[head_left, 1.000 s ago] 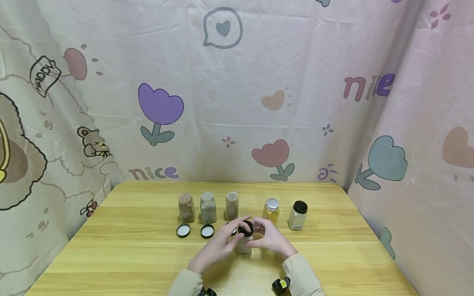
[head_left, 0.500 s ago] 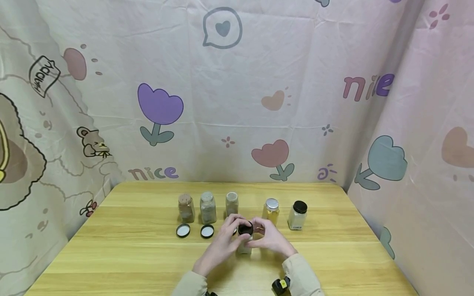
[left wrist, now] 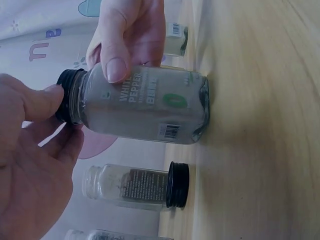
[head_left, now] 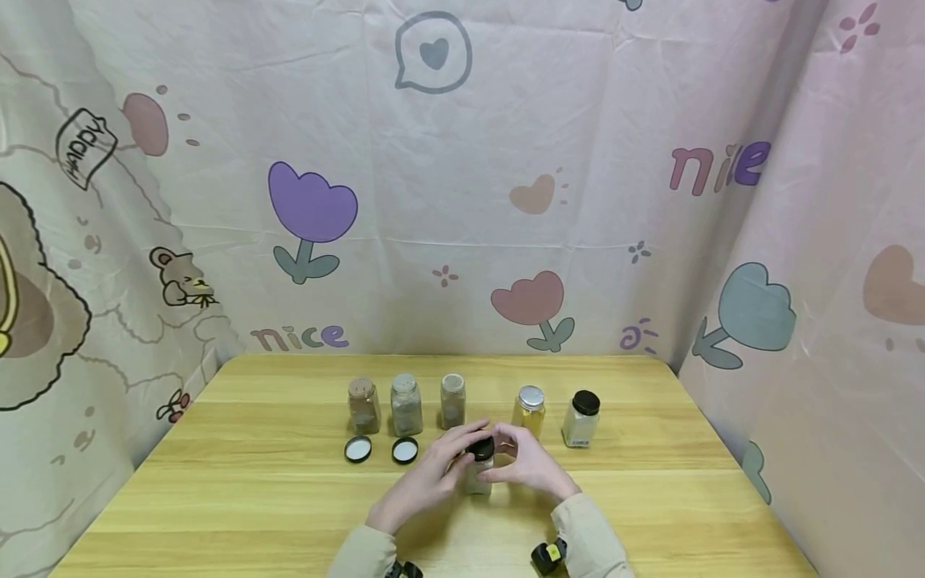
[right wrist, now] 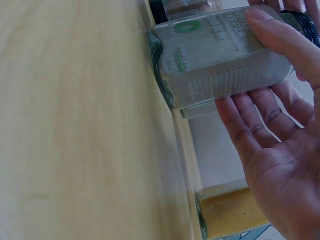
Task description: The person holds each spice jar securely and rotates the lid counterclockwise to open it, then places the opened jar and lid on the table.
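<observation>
Glass pepper jar (left wrist: 145, 119) stands upright, seemingly on the desk (head_left: 253, 498); the right hand (right wrist: 285, 162) clamps its fingers (right wrist: 234, 120) on the body, probably for steadiness, while the left hand (left wrist: 37, 160) pinches the black lid (head_left: 482, 449). Loose lids (head_left: 357, 449) lie before jars (head_left: 364, 408), perhaps keeping pairs matched.

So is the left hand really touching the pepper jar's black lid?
Touching. The left wrist view shows it: the left hand has its thumb right on the black lid, with no gap.

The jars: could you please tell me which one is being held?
The White Pepper jar: the right hand grips its body, the left hand its black lid; the other five jars stand untouched.
</observation>
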The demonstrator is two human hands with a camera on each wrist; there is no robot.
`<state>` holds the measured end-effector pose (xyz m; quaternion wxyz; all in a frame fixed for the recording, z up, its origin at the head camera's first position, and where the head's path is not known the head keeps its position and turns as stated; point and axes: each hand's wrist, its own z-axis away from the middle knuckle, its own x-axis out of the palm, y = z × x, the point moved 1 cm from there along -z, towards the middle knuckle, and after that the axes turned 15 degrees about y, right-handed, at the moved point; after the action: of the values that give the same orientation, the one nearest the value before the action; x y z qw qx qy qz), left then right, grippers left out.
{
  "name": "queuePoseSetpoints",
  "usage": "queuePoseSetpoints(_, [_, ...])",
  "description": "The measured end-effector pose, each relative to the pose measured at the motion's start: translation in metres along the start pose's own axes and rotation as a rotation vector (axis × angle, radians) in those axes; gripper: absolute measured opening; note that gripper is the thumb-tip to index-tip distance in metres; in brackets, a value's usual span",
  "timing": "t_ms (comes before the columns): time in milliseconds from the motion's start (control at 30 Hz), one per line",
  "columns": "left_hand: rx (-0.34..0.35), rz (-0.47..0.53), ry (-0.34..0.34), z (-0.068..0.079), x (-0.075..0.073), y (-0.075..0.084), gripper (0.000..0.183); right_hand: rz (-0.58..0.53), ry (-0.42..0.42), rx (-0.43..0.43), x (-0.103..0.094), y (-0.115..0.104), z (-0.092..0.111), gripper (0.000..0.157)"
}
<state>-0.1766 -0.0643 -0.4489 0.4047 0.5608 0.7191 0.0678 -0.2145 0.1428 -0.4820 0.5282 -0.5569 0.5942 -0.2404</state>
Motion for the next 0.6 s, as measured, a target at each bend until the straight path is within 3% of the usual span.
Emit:
queuePoseSetpoints(100, [0.048,0.000,0.007,0.000,0.000,0.000,0.039,-0.008,-0.004,-0.003,0.000,0.001,0.000,0.044])
queuePoseSetpoints(267, [0.054,-0.015,0.085,-0.001,0.003,-0.001,0.035,-0.018,-0.005,-0.001,0.000,0.000,0.000,0.044])
queuePoseSetpoints(433, [-0.046,-0.071,0.171,0.001,0.009,-0.001,0.036,-0.017,-0.006,0.024,0.000,-0.001,0.000,0.044])
queuePoseSetpoints(600, [-0.129,-0.086,0.204,0.001,0.013,0.000,0.040,-0.028,-0.011,0.032,-0.001,-0.002,0.001,0.043])
